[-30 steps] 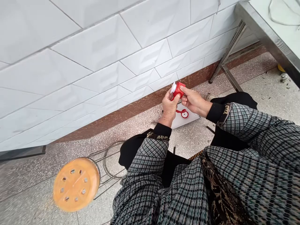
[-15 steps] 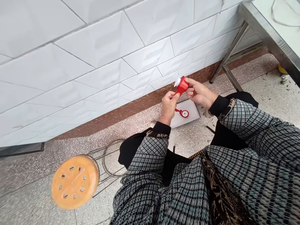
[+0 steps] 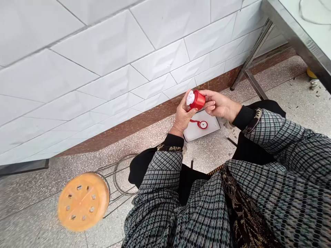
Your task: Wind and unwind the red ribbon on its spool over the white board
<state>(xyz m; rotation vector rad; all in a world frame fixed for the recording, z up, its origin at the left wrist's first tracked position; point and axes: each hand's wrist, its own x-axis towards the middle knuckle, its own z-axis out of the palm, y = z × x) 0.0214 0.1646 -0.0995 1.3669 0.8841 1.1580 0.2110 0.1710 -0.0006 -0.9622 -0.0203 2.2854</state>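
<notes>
Rising across the upper left, a white tiled wall [image 3: 103,51] meets the speckled floor [image 3: 207,151], over which a person in a checked coat [image 3: 207,210] bends with both arms stretched forward. A metal-framed table [image 3: 292,32] stands to the right, while an orange-topped stool [image 3: 84,201] lies on its side at the lower left. Between the legs and the wall, a flat white board [image 3: 213,127] with a dark edge rests on the floor. Above it, the left hand [image 3: 182,114] curls around a red roll [image 3: 198,100], fingers behind and thumb below, in a nearly closed hold; the right hand [image 3: 218,105] is half curled, its foremost fingertips at the roll's right edge, though whether they pinch it or merely touch cannot be told. The roll sits between the two hands, nearer the left palm, its axis running roughly from left hand to right, slightly tilted. On the board below lies a red ring [image 3: 203,124] with a white centre; from it a narrow red strip [image 3: 194,121] trails leftward toward the left hand. Smallest, the roll's round white end [image 3: 190,97] faces left, away from the right hand
</notes>
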